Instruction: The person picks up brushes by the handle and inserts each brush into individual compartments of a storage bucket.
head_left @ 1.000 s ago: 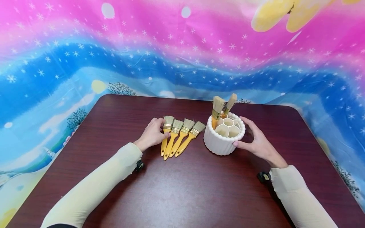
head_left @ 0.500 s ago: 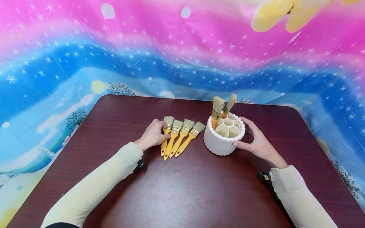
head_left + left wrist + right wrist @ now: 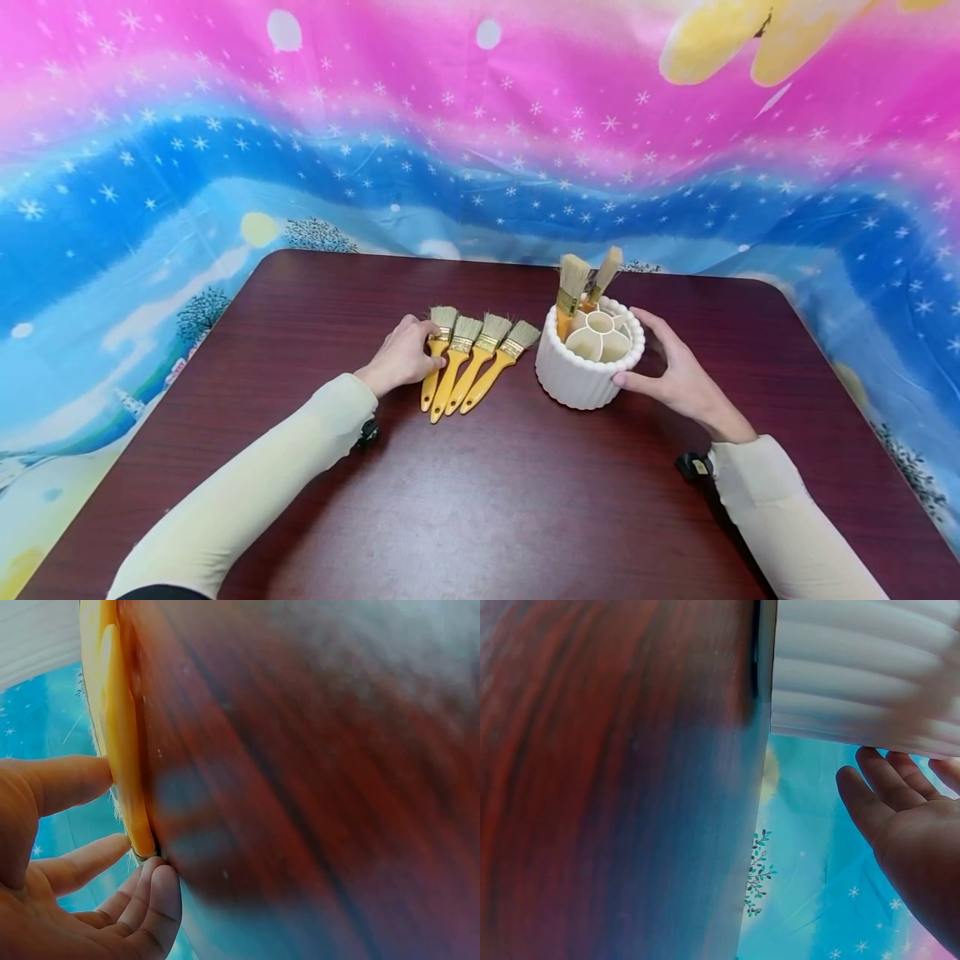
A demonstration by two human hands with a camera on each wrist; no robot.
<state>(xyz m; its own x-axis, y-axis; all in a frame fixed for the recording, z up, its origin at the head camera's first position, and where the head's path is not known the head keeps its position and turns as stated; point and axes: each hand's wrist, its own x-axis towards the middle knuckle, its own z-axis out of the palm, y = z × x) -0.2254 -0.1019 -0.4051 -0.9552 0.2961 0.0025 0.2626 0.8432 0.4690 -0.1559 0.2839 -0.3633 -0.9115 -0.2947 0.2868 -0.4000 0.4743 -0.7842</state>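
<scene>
Several paintbrushes with yellow handles and pale bristles lie fanned out on the table, bristles away from me. My left hand (image 3: 405, 350) pinches the leftmost paintbrush (image 3: 431, 379) near its metal band. In the left wrist view its thumb and a finger meet the yellow handle (image 3: 124, 742). To the right stands a white ribbed brush holder (image 3: 577, 379) with petal-shaped compartments. Two paintbrushes stand in its back left part, bristles up: a wide one (image 3: 573, 275) and one seen edge-on (image 3: 607, 271). My right hand (image 3: 678, 379) holds the holder's right side between thumb and fingers.
The dark red-brown table (image 3: 450, 508) has rounded far corners. A pink and blue snowflake-patterned cloth (image 3: 450, 125) hangs behind and around it. Three more paintbrushes (image 3: 480, 371) lie between the left hand and the holder, handles close together.
The leftmost paintbrush's handle has shifted very slightly left, along with my left thumb. My right hand and the holder stay where they were.
</scene>
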